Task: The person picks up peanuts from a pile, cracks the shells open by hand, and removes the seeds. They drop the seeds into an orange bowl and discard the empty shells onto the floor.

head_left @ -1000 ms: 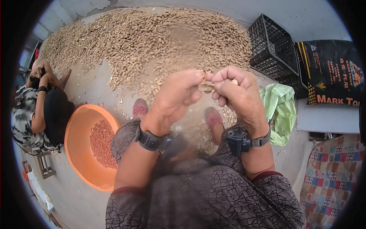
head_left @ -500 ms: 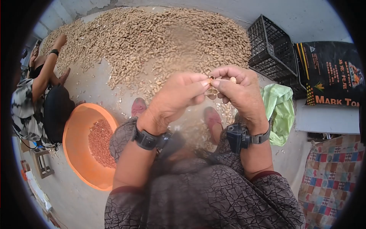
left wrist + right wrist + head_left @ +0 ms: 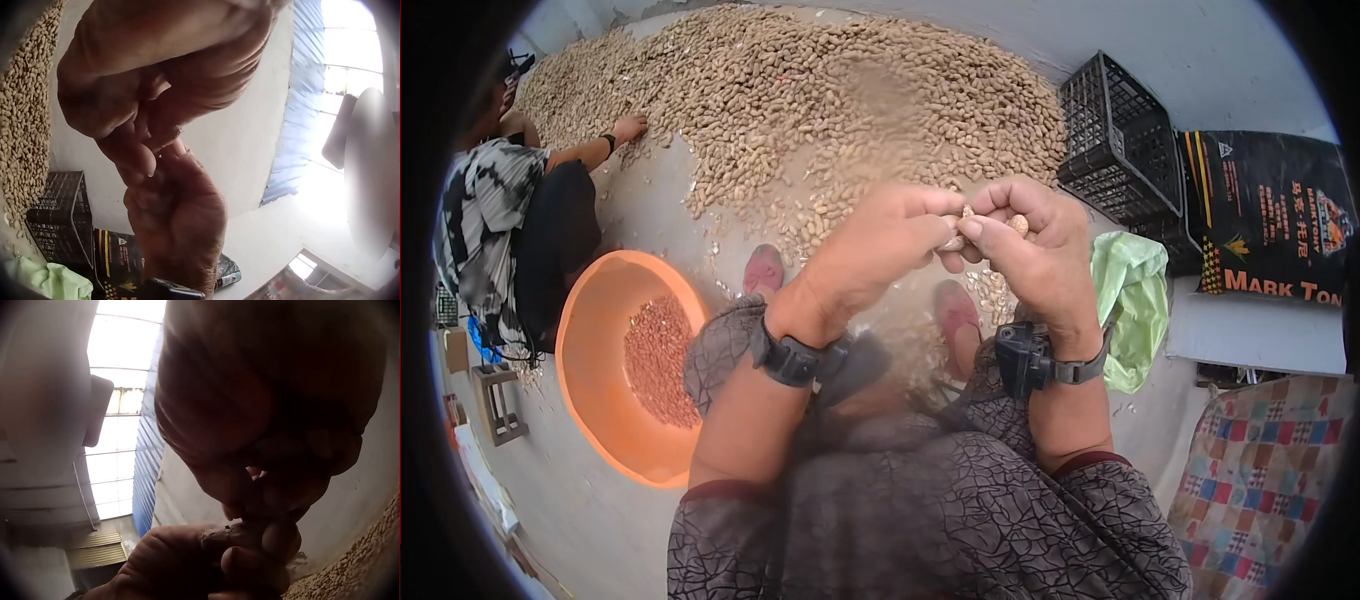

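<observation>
Two bare hands meet fingertip to fingertip above a concrete floor. The left hand (image 3: 870, 242) and the right hand (image 3: 1045, 250) pinch a peanut (image 3: 967, 212) between thumbs and forefingers, in front of the wearer's body. A second peanut (image 3: 1019, 224) sits in the curl of the right hand's fingers, just beside the first. Both wrist views are dim and the fingers overlap, so it is hard to tell whether the pinched peanut is whole or split.

Beyond the hands, a broad heap of peanuts (image 3: 800, 100) spreads along the foot of a pale wall, its near edge thinning to loose pods. An orange basin (image 3: 583, 370) stands to the wearer's left, reddish kernels (image 3: 662, 355) lying in it. Past the basin, another person (image 3: 495, 215) in a patterned shirt stretches an arm to the heap's edge. To the right, a black crate (image 3: 1115, 140) stands near a dark printed sack (image 3: 1270, 210), with a crumpled green bag (image 3: 1135, 300) on the floor near both and a patchwork cloth (image 3: 1260, 480) closer to the wearer.
</observation>
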Tool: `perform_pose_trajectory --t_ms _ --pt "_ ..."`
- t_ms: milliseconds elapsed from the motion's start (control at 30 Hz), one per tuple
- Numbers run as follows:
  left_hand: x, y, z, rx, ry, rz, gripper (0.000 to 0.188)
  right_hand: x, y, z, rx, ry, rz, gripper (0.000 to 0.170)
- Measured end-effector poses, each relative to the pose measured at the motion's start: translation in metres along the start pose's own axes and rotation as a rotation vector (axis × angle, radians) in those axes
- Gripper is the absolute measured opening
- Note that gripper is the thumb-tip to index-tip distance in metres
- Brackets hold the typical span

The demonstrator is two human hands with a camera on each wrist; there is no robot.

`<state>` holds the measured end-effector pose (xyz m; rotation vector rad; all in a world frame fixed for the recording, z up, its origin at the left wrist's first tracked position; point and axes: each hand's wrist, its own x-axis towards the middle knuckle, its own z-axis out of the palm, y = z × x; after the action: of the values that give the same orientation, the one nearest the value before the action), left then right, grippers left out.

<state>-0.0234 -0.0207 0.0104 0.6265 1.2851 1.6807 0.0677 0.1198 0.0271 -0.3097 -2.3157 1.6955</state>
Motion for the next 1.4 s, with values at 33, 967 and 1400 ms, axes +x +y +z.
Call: perform_pose_trajectory --t_ms 33,967,1400 --pt "-0.001 0.0 -0.001 -0.003 0.003 0.0 0.023 -0.001 -0.001 0.0 -0.001 -0.004 0.001 0.012" --pt "0.001 -0.003 -0.006 0.048 -0.083 -0.024 0.016 -0.004 -0.003 0.004 -0.054 -0.041 -0.122 0.007" --pt "0.004 -0.007 -0.007 -0.116 -0.147 -0.073 0.022 -0.005 -0.013 0.001 0.033 -0.056 -0.014 0.007"
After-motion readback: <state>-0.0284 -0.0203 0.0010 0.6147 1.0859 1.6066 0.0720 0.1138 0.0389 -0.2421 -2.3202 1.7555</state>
